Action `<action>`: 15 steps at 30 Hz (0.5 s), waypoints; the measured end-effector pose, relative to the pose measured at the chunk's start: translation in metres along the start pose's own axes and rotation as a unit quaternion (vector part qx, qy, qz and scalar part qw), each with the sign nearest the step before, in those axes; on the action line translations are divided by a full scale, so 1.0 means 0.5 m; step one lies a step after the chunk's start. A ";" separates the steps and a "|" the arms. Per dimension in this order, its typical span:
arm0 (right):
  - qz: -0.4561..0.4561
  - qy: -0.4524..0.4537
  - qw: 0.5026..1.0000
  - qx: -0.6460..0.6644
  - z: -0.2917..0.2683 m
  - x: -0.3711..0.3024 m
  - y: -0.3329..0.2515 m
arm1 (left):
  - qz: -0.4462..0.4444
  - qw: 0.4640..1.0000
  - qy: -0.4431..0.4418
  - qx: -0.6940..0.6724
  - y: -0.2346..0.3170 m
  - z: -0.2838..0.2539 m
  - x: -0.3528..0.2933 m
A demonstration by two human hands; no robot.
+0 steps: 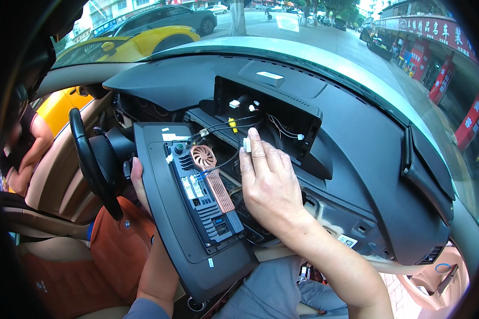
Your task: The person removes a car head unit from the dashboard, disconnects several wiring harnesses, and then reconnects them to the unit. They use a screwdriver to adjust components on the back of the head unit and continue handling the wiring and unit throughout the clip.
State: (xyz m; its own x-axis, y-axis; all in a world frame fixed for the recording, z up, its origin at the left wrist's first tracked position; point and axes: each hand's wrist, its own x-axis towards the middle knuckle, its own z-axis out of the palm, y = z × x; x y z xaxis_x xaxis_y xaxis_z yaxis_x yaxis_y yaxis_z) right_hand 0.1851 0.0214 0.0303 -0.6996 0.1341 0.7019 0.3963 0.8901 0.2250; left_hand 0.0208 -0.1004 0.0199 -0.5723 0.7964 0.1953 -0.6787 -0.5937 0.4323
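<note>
My left hand point(139, 182) grips the left edge of a black car head unit point(178, 234), mostly hidden behind it. The unit is tilted, its back facing me. On that back sit a copper-coloured cooling fan point(203, 156) with a finned heat sink and white plugs point(191, 187) in their sockets. My right hand point(271, 183) is beside the unit, its fingers closed round a small white connector point(247, 144). Dark cables run from the unit toward the dashboard opening point(282, 125), and a yellow connector point(232, 125) hangs among them.
Loose white plugs point(234, 103) hang inside the dashboard opening. At the left are the steering wheel point(80, 154) and an orange-brown seat point(117, 260). A person point(32, 138) is by the open left door. Above the dashboard point(356, 111) spreads the windscreen.
</note>
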 end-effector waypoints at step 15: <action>0.032 0.021 0.998 0.047 -0.045 -0.030 -0.026 | 0.008 1.000 0.005 -0.008 0.002 -0.024 0.004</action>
State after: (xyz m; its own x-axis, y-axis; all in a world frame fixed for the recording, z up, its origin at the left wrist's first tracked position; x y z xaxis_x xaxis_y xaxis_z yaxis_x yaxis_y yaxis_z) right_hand 0.2040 -0.0019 0.0321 -0.6490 0.1752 0.7404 0.3801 0.9177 0.1159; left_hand 0.0135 -0.1006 0.0100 -0.5880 0.7857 0.1924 -0.6763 -0.6080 0.4160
